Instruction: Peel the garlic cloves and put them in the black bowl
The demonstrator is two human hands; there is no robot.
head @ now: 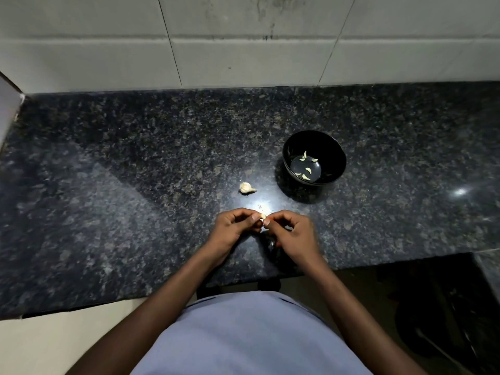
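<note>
Currently: my left hand (234, 228) and right hand (290, 231) meet, fingertips pinching one garlic clove (263, 216), mostly hidden. Black bowl (335, 147) beyond holds several peeled cloves (308, 170); garlic bulb remnant (246, 187) lies beside it.

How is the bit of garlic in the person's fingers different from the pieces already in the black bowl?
The garlic clove is pinched between the left hand and right hand above the counter; the peeled cloves lie loose in the black bowl. The held clove is mostly hidden by fingertips, the bowl cloves fully visible as curved slivers. It is single; they are several. Both look pale.
</note>
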